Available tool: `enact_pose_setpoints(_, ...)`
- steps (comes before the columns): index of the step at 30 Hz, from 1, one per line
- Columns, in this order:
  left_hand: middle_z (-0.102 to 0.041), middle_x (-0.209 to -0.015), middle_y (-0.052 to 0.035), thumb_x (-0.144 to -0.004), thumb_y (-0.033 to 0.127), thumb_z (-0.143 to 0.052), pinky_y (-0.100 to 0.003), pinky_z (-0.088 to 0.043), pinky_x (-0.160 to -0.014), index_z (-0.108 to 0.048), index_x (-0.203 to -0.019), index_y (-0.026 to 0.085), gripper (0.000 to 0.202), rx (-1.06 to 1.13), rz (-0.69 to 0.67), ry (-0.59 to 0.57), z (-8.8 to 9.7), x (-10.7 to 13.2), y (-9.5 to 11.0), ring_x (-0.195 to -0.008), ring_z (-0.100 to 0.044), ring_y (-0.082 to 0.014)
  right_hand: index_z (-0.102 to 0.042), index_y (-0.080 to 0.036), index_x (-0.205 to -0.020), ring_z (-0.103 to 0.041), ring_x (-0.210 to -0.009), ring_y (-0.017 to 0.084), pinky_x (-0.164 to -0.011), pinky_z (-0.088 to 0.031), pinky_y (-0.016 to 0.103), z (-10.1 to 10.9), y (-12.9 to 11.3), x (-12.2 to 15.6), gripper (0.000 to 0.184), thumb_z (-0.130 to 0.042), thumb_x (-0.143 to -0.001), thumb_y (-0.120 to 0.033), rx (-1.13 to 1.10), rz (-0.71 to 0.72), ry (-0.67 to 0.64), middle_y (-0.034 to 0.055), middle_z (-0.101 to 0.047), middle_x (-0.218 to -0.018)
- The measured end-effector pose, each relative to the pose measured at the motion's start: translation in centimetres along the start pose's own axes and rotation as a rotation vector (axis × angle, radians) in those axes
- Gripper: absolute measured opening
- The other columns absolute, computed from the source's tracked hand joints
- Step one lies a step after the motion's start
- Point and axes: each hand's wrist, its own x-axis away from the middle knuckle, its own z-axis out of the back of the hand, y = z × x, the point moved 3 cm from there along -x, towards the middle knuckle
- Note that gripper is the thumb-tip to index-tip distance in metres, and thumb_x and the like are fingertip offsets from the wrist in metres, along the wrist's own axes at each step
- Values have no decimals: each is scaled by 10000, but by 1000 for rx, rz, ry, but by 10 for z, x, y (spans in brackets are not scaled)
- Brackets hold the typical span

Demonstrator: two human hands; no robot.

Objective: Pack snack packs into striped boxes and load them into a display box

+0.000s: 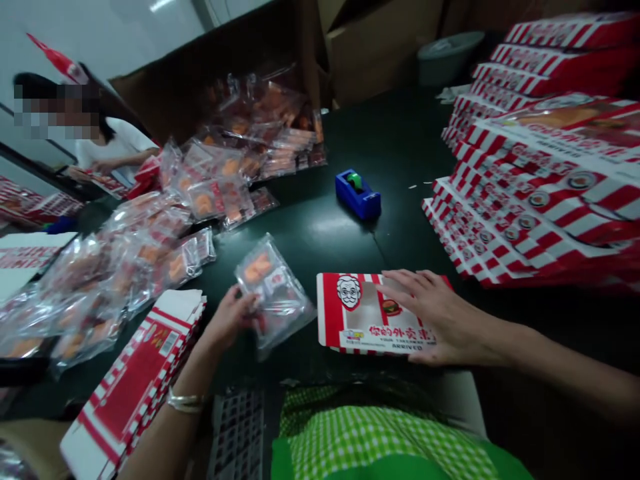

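Note:
My left hand [233, 319] is closed on a clear plastic bag of orange toy pieces [273, 288], holding it just above the dark table [350, 153]. My right hand [433, 313] lies flat, fingers spread, on a red-and-white striped carton [357, 313] that rests near the table's front edge. The bag is a little left of the carton, apart from it.
Many more clear bags [150, 247] cover the table's left half. Flat striped cartons are stacked at front left [135, 387] and in tall piles at right [530, 193]. A blue tape dispenser [357, 193] sits mid-table. Another person [110, 150] works at far left beside an open cardboard box [210, 73].

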Motion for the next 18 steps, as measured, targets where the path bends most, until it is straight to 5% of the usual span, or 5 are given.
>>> enact_pose_setpoints(3, -649, -694, -54, -831, 392, -548, -355, -526, -627, -593, -1033, 132, 332, -509, -11, -36, 8, 12, 14, -639, -643, -213, -227, -301, -1484, -348, -1322, 412, -1013, -293, 613, -6, 9, 6, 1038, -715, -582, -460, -13, 2, 54, 139, -319, -1507)
enact_pose_setpoints(6, -689, -1020, -119, -837, 276, -555, -426, -458, -894, -630, -1076, 165, 273, -1047, -476, 35, -13, 8, 58, -993, -614, -275, -211, -320, -1490, -379, -1297, 416, -1004, -306, 610, -13, 16, 9, 1064, -720, -568, -472, -19, 3, 95, 119, -338, -1500)
enact_pose_setpoints(9, -425, -1462, -112, -732, 172, -666, -462, -265, -1090, -518, -1291, 215, 580, -1204, -828, -303, -62, -24, 90, -1365, -310, -311, -211, -332, -1489, -382, -1289, 429, -993, -302, 624, -14, 18, 10, 1080, -721, -548, -473, -20, 9, 109, 111, -340, -1500)
enact_pose_setpoints(12, -551, -1322, -76, -645, 205, -742, -452, -305, -1048, -649, -1054, 236, 420, -1119, -706, -609, -87, -60, 98, -1283, -404, -331, -189, -348, -1491, -398, -1276, 427, -964, -327, 626, -12, 19, 14, 1084, -713, -548, -454, -8, 5, 117, 113, -351, -1487)
enact_pose_setpoints(18, -643, -871, -47, -837, 310, -540, -299, -471, -672, -555, -1089, 169, 289, -760, -476, -611, -47, -60, 79, -740, -606, -184, -178, -406, -1478, -388, -1278, 426, -949, -375, 592, 2, 17, 25, 1078, -715, -544, -383, -21, -56, 234, 71, -344, -1486)
